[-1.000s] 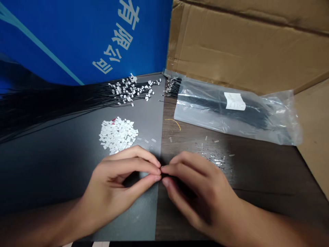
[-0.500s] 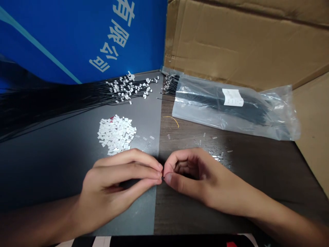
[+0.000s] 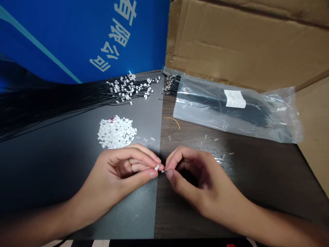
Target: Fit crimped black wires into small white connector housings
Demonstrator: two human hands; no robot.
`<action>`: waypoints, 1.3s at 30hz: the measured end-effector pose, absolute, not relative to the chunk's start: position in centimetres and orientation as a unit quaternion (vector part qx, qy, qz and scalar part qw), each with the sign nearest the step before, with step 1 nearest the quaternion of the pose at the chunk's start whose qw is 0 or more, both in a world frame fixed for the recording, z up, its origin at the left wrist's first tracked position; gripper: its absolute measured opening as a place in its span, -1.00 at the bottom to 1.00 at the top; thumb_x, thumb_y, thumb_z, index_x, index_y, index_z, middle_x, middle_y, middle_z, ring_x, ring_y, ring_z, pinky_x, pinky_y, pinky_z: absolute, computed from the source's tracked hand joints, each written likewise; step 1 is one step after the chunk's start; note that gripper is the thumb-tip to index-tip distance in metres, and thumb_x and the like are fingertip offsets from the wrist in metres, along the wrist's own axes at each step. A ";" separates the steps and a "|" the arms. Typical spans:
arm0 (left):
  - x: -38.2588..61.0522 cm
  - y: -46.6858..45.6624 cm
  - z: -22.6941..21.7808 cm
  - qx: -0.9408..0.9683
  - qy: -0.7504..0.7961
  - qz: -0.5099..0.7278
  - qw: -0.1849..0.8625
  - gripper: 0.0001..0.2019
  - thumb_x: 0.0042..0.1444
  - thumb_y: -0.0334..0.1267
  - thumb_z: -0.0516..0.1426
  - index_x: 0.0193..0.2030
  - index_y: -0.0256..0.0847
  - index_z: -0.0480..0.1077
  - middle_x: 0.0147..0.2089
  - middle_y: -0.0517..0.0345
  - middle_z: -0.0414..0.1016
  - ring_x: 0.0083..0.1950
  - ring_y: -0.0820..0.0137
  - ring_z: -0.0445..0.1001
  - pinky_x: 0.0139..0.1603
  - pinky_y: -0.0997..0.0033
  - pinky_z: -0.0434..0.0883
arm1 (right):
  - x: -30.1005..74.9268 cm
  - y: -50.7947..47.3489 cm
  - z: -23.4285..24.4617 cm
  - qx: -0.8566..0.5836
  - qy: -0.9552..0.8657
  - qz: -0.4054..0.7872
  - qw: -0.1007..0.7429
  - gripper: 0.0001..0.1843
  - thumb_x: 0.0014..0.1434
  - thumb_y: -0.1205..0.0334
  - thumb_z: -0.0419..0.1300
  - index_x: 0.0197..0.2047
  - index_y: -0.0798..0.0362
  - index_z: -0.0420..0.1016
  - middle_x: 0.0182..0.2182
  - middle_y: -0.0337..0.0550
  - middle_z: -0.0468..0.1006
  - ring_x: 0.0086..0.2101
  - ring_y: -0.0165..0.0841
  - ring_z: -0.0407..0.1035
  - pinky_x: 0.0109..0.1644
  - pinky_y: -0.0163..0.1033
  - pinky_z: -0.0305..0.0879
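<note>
Between the thumb and fingers of my left hand (image 3: 128,168) is a small white connector housing (image 3: 156,167). Just to its right, my right hand (image 3: 195,175) pinches a thin black wire; a shiny metal terminal (image 3: 162,171) sticks out from the fingertips toward the housing. The two sets of fingertips almost meet, and whether terminal and housing touch I cannot tell. Behind my left hand lies a heap of white connector housings (image 3: 117,132). Most of the pinched wire is hidden by my right hand.
Black wires with white connectors (image 3: 128,87) lie at the back left. A clear plastic bag (image 3: 205,115) of black wires lies at the back right. Metal and clear scraps (image 3: 219,159) and a yellow wire (image 3: 173,120) are on the table. A blue panel (image 3: 64,37) and cardboard (image 3: 244,44) stand behind.
My left fingers have parted a little and now show the white connector housing. The metal terminal at my right fingertips has come into sight.
</note>
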State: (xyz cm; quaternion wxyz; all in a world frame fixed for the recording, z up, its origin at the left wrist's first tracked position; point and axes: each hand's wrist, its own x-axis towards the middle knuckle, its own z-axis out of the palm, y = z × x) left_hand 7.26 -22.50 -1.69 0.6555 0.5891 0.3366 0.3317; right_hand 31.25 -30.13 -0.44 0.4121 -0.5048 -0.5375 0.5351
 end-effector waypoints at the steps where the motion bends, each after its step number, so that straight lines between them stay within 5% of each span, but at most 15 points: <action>1: 7.3 -22.5 -1.7 0.592 0.335 0.334 0.652 -0.82 0.28 -0.43 0.67 -0.19 0.00 0.94 -0.11 0.14 0.93 -0.14 0.43 0.92 -0.07 0.72 0.79 | 31.3 -30.1 -0.4 -0.505 -0.537 0.537 0.411 -0.87 0.52 0.33 0.42 -0.16 0.03 0.67 -0.23 -0.08 0.79 -0.26 -0.28 0.64 -0.23 -0.27 0.53; 16: 7.1 -23.0 -1.3 0.683 0.345 0.336 0.550 -0.86 0.45 -0.32 0.57 -0.13 0.04 0.98 -0.20 0.09 0.85 -0.26 0.43 0.80 -0.26 0.72 0.68 | 31.3 -30.0 -0.2 -0.492 -0.535 0.548 0.414 -0.84 0.53 0.32 0.41 -0.17 0.01 0.64 -0.26 -0.12 0.75 -0.29 -0.31 0.60 -0.24 -0.29 0.55; 21: 7.2 -22.9 -1.4 0.643 0.344 0.333 0.598 -0.88 0.43 -0.35 0.59 -0.06 0.02 0.99 -0.09 0.06 0.91 -0.18 0.35 0.88 -0.11 0.60 0.82 | 31.3 -30.0 0.2 -0.494 -0.528 0.550 0.419 -0.83 0.53 0.34 0.41 -0.19 0.02 0.64 -0.27 -0.11 0.77 -0.29 -0.31 0.64 -0.22 -0.30 0.58; 28: 8.0 -22.9 -1.7 0.638 0.340 0.362 0.589 -0.71 0.30 -0.52 0.52 -0.10 0.06 0.97 -0.16 0.15 0.89 -0.16 0.41 0.86 -0.10 0.68 0.74 | 31.2 -30.0 0.1 -0.498 -0.544 0.535 0.411 -0.84 0.49 0.33 0.42 -0.20 0.00 0.63 -0.30 -0.16 0.73 -0.32 -0.33 0.60 -0.26 -0.31 0.54; 39: 7.1 -23.1 -1.7 0.647 0.330 0.334 0.600 -0.74 0.33 -0.50 0.59 -0.08 0.05 0.99 -0.12 0.12 0.94 -0.13 0.37 0.90 -0.05 0.62 0.77 | 31.2 -30.1 0.0 -0.503 -0.551 0.537 0.395 -0.86 0.50 0.33 0.41 -0.18 0.02 0.67 -0.26 -0.13 0.78 -0.31 -0.34 0.63 -0.26 -0.32 0.54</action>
